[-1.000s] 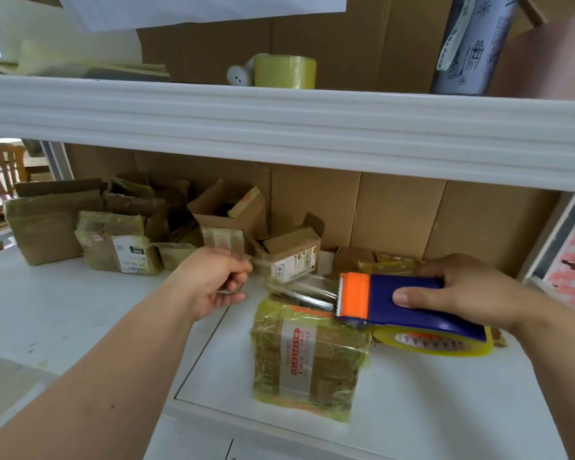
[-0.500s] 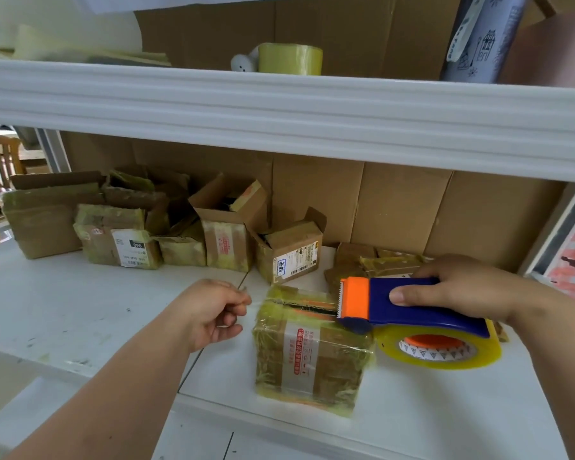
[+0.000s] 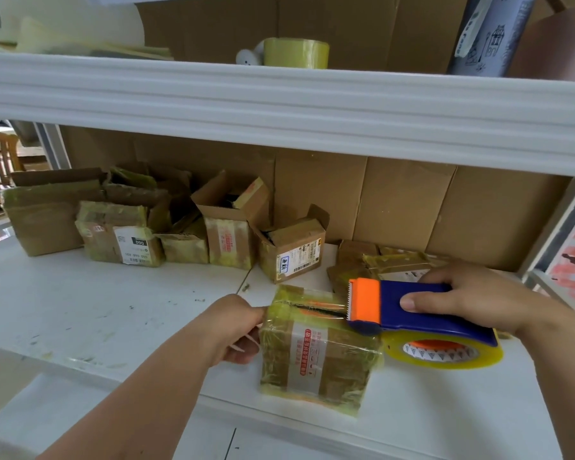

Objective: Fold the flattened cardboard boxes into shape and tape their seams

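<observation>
The box nearest the camera is made of brown cardboard, wrapped in glossy, yellowish, wrinkled tape; a smooth paper label is stuck to its front. The tape dispenser is moulded in smooth blue and orange plastic, and a shiny translucent yellow tape roll is carried on it. The shelf is finished in matt white, scuffed and speckled. Matt brown cardboard sheets line the back.

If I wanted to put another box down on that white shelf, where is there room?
The widest bare patch of the white shelf lies left of the left hand, in front of the row of boxes. A smaller patch sits front right, below the tape dispenser. It is crowded along the back and around the taped box.
</observation>
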